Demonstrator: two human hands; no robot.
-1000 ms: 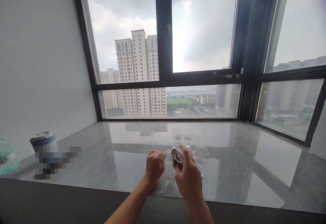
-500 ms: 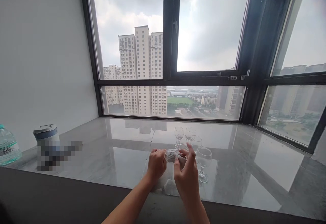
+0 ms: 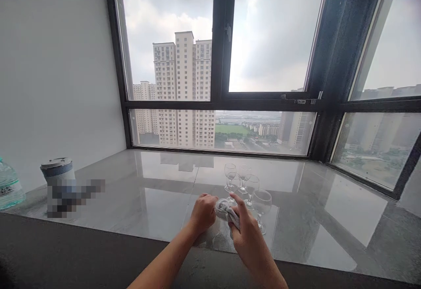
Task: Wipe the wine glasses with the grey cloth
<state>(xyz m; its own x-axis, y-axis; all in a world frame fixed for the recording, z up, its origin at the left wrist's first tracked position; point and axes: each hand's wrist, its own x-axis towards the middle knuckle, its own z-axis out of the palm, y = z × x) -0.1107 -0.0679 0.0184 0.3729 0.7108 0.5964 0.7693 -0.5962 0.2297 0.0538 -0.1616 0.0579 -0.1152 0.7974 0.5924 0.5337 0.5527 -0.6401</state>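
My left hand point(image 3: 203, 213) is closed at the left end of a wine glass point(image 3: 219, 208) held on its side above the sill; its fingers hide the stem and foot. In my right hand point(image 3: 246, 233) a light grey cloth point(image 3: 234, 219) is bunched up and pressed at the glass's bowl, with part of it seeming to be inside. The index finger of that hand reaches forward over the cloth. Just beyond and right of my hands, several clear wine glasses stand upright, the nearest wine glass point(image 3: 262, 198) partly covered by my right hand.
A glossy grey stone windowsill point(image 3: 125, 210) carries everything, its front edge close to my forearms. At the far left stand a white cup with a blue band point(image 3: 58, 170) and a clear green-tinted bottle point(image 3: 9, 188). Beside the cup is a blurred patch. Dark-framed windows point(image 3: 223, 105) rise behind.
My right hand has shifted slightly down and right and turned, showing more of the cloth. My left hand still holds the glass. The view has tilted a little.
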